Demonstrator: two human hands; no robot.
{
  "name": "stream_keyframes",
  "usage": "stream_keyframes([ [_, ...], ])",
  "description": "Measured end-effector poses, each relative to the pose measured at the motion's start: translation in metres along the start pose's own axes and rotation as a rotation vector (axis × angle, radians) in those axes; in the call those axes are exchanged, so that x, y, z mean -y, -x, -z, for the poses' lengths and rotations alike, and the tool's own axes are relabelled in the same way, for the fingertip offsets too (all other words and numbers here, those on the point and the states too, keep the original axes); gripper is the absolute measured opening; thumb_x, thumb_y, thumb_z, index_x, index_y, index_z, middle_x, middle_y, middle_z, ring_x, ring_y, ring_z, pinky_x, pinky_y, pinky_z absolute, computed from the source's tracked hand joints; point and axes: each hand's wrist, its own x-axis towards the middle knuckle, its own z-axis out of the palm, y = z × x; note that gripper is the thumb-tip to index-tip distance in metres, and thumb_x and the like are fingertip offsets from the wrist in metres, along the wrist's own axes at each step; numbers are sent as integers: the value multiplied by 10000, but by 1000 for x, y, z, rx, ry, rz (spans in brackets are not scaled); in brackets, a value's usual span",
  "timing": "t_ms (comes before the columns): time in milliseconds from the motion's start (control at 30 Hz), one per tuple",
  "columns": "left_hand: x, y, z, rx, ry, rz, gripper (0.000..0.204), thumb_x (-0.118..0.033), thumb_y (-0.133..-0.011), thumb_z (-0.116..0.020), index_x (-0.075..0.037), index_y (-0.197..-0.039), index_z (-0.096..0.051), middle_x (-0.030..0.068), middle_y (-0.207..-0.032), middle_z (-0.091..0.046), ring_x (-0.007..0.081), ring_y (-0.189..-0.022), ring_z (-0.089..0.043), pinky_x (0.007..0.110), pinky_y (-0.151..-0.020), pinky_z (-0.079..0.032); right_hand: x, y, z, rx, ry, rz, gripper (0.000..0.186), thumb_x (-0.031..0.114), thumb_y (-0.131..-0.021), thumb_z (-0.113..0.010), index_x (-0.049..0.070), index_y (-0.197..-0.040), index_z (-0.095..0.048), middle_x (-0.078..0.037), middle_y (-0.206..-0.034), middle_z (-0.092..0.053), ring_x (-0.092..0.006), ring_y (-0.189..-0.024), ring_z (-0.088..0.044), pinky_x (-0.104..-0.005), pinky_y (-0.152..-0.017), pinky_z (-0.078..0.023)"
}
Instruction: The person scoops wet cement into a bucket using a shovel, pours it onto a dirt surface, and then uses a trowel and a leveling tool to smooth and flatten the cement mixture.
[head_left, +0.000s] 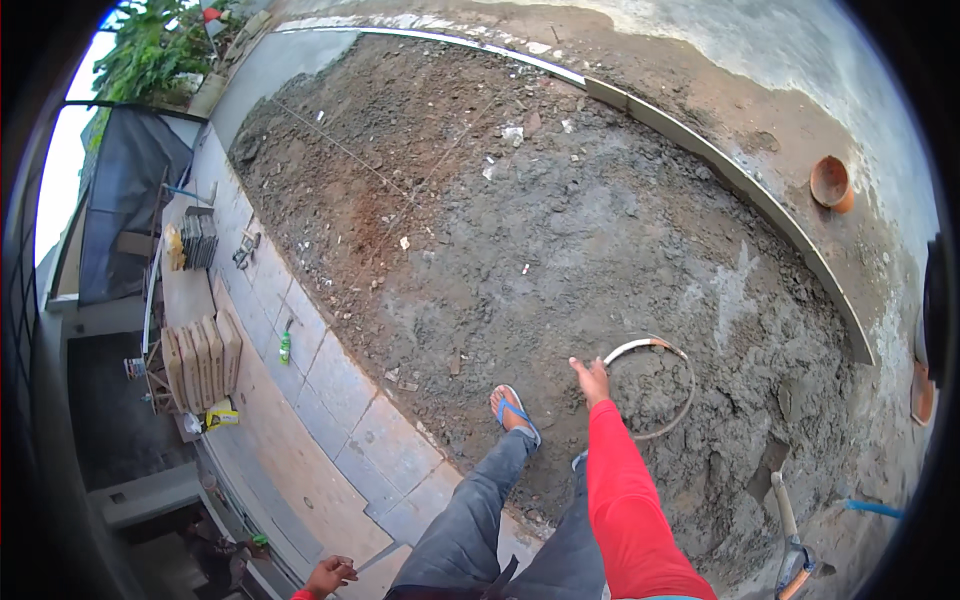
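My right hand, at the end of a red sleeve, reaches over wet grey mortar, its thumb and forefinger apart. Just beyond its fingertips curves a thin round hoop or rim, partly white and partly reddish; part of it is hidden behind my forearm. Whether the hand touches it I cannot tell. Low on the left, my left hand hangs over the paving with loosely bent, parted fingers and nothing visible in them. My foot in a blue flip-flop stands on the mortar's edge.
Light boards edge the mortar on the far right; a terracotta-coloured pot lies beyond. A long-handled tool and blue pipe are at lower right. Pale tiles, a green bottle and stacked bags line the left.
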Motion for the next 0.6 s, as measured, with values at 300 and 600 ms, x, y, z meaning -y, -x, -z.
stream_keyframes([
  [300,100,39,121,-129,20,291,248,-155,-882,-495,-10,-1060,-588,125,-929,-684,224,-844,-695,315,-642,-535,27,46,50,-120,-549,-304,479,606,-903,-419,165,-733,-497,19,-556,-446,-118,-415,-355,-272,-382,-251],
  [600,-86,-62,120,-51,115,-134,213,-193,-892,-510,-25,-999,-584,87,-879,-656,195,-801,-673,308,-631,-501,14,123,98,-405,-868,-222,476,587,-800,-548,131,-775,-413,29,-546,-313,-148,-467,-314,-288,-454,-259],
])
